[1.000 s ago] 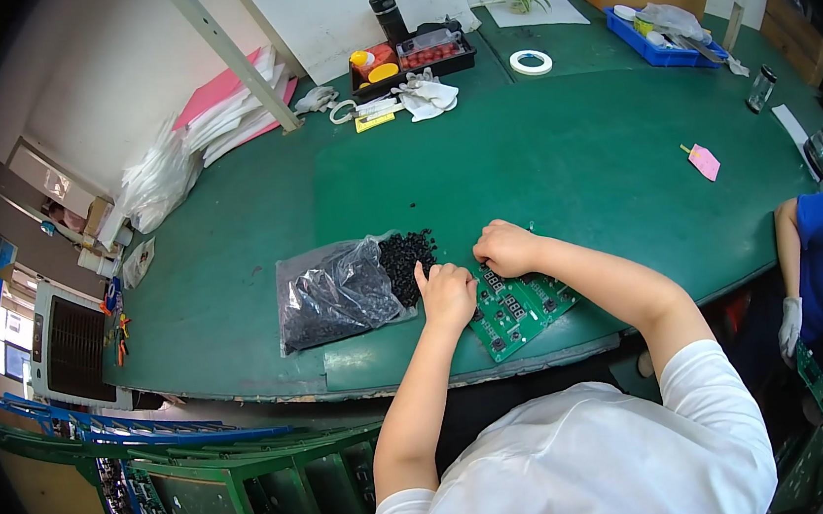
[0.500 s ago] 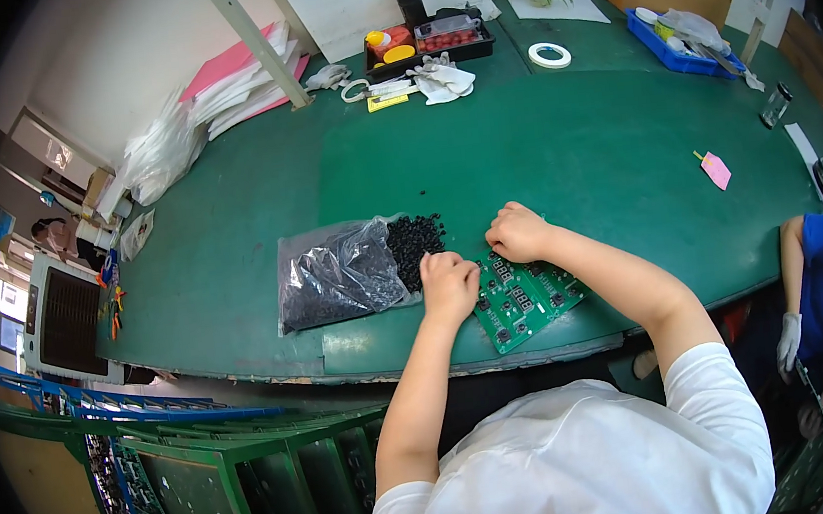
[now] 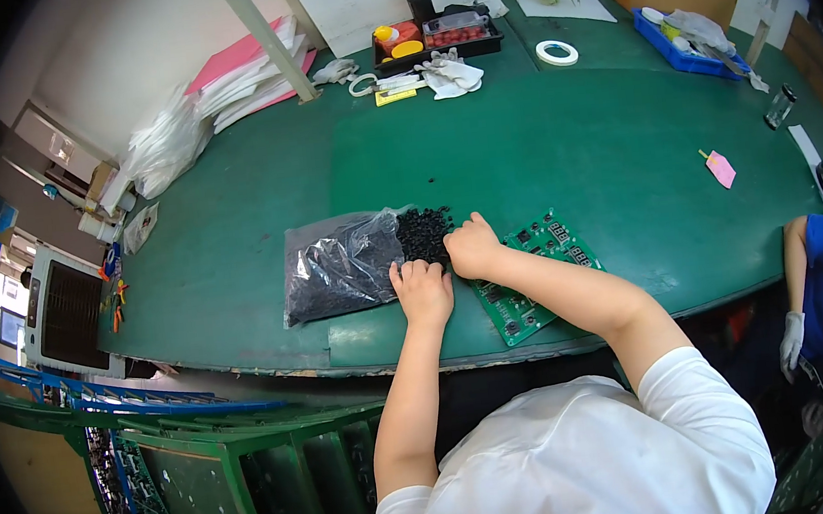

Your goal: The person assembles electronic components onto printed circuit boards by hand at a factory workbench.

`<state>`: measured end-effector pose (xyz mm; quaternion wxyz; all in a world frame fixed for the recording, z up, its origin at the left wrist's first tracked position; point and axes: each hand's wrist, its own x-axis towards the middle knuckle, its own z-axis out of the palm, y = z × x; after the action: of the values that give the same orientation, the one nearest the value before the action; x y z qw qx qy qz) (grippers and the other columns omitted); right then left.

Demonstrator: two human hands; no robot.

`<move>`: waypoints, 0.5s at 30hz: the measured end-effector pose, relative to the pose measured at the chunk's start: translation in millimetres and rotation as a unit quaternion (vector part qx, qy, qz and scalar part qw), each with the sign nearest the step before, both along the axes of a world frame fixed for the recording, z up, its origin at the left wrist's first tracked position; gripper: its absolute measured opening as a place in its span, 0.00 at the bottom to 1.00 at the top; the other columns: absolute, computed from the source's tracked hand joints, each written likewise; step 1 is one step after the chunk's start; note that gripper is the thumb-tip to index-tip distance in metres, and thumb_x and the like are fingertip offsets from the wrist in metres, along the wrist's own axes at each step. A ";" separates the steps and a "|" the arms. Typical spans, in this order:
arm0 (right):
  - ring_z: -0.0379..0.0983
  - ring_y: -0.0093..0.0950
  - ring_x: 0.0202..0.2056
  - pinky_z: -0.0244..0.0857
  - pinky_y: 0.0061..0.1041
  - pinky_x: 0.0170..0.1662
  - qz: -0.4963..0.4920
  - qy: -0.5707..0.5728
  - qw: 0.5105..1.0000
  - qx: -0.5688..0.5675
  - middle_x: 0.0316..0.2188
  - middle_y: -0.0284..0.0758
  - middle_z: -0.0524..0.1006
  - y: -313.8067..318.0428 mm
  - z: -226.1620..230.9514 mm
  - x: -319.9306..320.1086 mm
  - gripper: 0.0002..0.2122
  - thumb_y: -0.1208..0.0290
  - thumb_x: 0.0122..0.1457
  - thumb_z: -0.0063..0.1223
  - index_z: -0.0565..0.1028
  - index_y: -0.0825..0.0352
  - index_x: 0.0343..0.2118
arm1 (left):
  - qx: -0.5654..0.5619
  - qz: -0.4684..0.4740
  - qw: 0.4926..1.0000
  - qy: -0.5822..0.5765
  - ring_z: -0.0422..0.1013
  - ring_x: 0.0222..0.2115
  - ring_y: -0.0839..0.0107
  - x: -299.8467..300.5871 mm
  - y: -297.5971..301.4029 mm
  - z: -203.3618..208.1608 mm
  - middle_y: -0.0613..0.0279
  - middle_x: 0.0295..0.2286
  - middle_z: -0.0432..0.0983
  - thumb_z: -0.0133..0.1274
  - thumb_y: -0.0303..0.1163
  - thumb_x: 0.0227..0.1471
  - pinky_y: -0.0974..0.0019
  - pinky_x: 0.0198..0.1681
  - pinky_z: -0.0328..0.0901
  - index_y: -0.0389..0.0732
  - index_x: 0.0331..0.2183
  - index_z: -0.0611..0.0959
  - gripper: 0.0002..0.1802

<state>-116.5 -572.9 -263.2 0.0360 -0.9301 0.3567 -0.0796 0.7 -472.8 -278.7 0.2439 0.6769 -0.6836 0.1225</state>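
A loose pile of small black plastic parts (image 3: 425,233) lies at the mouth of a clear bag (image 3: 338,267) filled with the same dark parts. My left hand (image 3: 424,293) rests at the near edge of the pile and bag, fingers fanned out. Against the pile's right side my right hand (image 3: 473,248) is closed, its fingertips bent inward; what they hold is hidden. Under and beyond my right forearm is a green circuit board (image 3: 528,319), with digit displays and black components. My arm covers its middle.
At the back stand a black tray (image 3: 500,43) of items, gloves (image 3: 451,75), a tape roll (image 3: 556,54) and a blue basket (image 3: 685,57). A pink tag (image 3: 719,169) lies at right. Pliers (image 3: 117,307) are at the far left edge. A co-worker's gloved hand (image 3: 791,344) is at lower right.
My right hand has moved left from the board to the pile. My left hand has come off the board's edge to the pile's near side. The board's displays now sit farther right.
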 end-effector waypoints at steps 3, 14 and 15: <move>0.76 0.37 0.31 0.60 0.41 0.44 -0.034 0.022 0.997 0.068 0.24 0.41 0.78 -2.9 0.3 4.3 0.05 0.69 0.42 0.53 0.77 0.64 0.20 | 0.017 0.018 1.000 -0.019 0.67 0.37 0.61 -2.8 -2.9 1.6 0.62 0.27 0.71 0.60 0.33 0.38 0.44 0.56 0.52 0.44 0.23 0.81 0.06; 0.75 0.40 0.35 0.68 0.37 0.40 -0.058 -0.106 0.962 0.246 0.29 0.39 0.79 -56.2 17.2 -31.9 0.10 0.61 0.46 0.50 0.78 0.60 0.28 | -0.100 -0.002 0.991 0.094 0.68 0.37 0.59 -8.4 -2.3 10.6 0.60 0.27 0.73 0.54 0.27 0.44 0.51 0.51 0.57 0.41 0.24 0.79 0.01; 0.74 0.39 0.32 0.67 0.37 0.36 -0.060 -0.137 0.959 0.240 0.26 0.39 0.77 -61.6 15.0 -45.4 0.08 0.64 0.47 0.50 0.76 0.61 0.26 | -0.098 -0.004 0.991 0.095 0.68 0.37 0.59 -14.0 -4.1 15.5 0.60 0.27 0.73 0.54 0.27 0.44 0.51 0.51 0.57 0.41 0.24 0.79 0.01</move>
<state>-161.9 -634.5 -248.2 0.3013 -0.8515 0.4119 -0.1201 -13.3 -476.8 -263.3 0.3739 0.6557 -0.6443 0.1232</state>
